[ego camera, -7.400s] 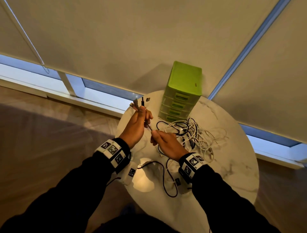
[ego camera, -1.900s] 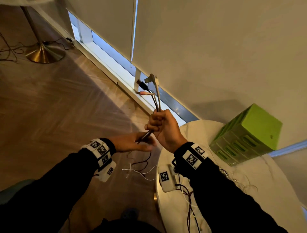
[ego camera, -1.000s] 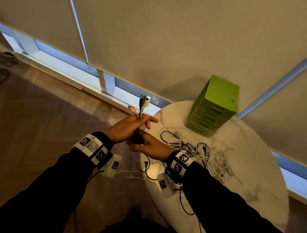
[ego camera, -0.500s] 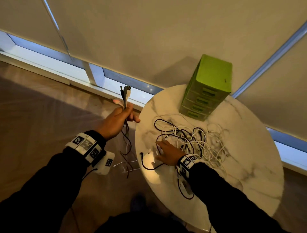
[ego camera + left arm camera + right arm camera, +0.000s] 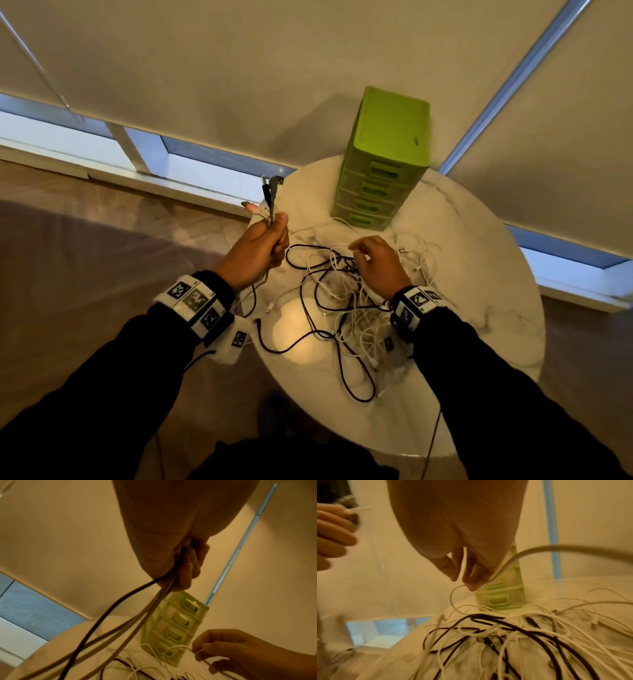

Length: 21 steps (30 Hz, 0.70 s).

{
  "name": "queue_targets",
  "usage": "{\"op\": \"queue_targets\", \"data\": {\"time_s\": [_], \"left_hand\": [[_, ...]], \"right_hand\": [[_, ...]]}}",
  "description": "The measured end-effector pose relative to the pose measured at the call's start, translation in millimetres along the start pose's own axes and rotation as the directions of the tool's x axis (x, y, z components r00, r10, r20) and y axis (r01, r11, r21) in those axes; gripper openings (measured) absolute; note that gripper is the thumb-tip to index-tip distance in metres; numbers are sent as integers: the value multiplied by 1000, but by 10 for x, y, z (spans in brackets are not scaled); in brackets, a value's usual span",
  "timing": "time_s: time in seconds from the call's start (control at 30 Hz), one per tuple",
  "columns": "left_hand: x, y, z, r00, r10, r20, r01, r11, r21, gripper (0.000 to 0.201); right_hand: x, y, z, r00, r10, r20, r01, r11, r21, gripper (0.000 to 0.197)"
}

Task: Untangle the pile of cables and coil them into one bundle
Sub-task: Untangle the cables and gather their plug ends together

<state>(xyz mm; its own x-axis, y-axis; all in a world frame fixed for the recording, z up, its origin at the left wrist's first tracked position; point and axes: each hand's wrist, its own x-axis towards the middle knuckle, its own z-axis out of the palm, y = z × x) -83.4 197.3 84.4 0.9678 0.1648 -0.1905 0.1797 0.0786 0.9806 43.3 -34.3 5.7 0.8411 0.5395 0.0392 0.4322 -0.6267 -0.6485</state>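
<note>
The left hand (image 5: 255,251) grips a few cable ends (image 5: 269,195) tight mid-frame, so the right hand (image 5: 378,265), pinching one thin white cable (image 5: 453,596), should pull slowly from the tangled pile (image 5: 346,308).

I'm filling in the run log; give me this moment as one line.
left hand: grips gathered cable ends upright | right hand: pinches white cable over tangled pile | table: pile not yet untangled
</note>
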Motion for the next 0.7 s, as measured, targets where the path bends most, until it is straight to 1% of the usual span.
{"op": "queue_targets", "data": {"time_s": [0.03,0.07,0.1,0.13,0.17,0.2,0.23,0.3,0.4,0.47,0.53,0.57,0.63,0.67,0.7], "left_hand": [[25,4,46,1000,-9,9,9,1000,-2,45],[43,10,84,1000,-17,17,17,1000,-2,45],[59,7,124,999,-30,27,30,1000,0,45],[68,7,157,999,-40,35,40,999,4,44],[75,6,194,998,-50,41,50,999,10,44],[86,-6,234,997,-59,43,59,998,16,44],[88,-12,274,997,-66,47,65,998,23,44],[83,-22,360,997,-72,42,70,997,40,44],[94,-58,481,997,-67,35,64,994,86,44],[103,-111,543,997,-69,28,64,989,132,44],[108,-166,605,997,-70,24,65,981,185,45],[105,-187,636,997,-73,21,67,977,203,45],[98,-220,697,997,-75,12,70,974,218,44],[102,-245,717,997,-73,6,70,971,230,44],[106,-275,740,997,-72,-1,70,968,241,45]], "right_hand": [[67,117,-19,995,102,-11,-102,995,-17,16],[127,228,-23,977,212,33,-212,977,-6,15],[159,322,-19,943,312,118,-311,950,-20,13],[172,385,-11,900,380,216,-374,925,-70,14],[170,421,-11,857,421,296,-397,907,-140,17],[163,448,-6,828,439,348,-395,898,-195,21],[164,473,4,819,436,372,-377,899,-223,23],[205,531,36,837,402,371,-333,912,-238,23],[284,610,84,851,391,349,-321,915,-243,19],[327,648,114,876,355,326,-272,922,-274,19],[374,711,149,893,320,318,-211,919,-333,26],[398,747,165,888,320,331,-192,911,-366,29],[445,815,188,862,359,358,-202,891,-406,30],[452,822,187,856,367,363,-212,891,-401,29],[453,827,175,862,356,361,-206,896,-393,26]]}}
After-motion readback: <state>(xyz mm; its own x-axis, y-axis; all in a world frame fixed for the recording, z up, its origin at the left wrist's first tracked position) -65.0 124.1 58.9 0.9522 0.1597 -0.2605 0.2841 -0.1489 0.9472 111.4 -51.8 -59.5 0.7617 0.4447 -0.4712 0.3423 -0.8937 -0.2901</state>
